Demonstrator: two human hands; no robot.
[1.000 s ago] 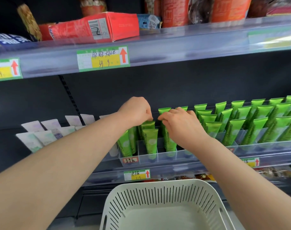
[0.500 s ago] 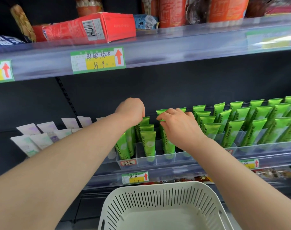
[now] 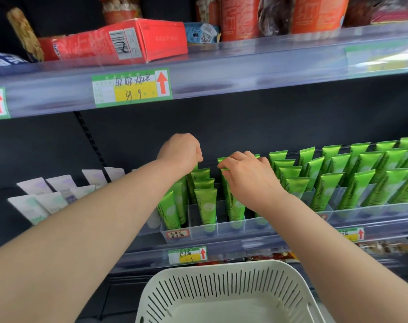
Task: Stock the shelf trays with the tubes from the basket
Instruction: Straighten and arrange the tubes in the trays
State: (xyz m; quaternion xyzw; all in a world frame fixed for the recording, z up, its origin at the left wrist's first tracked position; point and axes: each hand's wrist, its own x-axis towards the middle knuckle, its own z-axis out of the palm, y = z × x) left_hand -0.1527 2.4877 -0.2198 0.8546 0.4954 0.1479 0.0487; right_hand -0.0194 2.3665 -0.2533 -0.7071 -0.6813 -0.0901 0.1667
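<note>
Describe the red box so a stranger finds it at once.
Start at the upper shelf, above the handwritten price tag. The red box lies flat there, left of the tall orange tubs; only it is a long carton with a scribbled barcode label.

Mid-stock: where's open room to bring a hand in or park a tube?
Free: the dark band between the tube tops and the upper shelf rail, and the basket, whose visible floor is bare. Crowded: green tubes right of the right hand stand packed in rows; white tubes fill the left.
</note>
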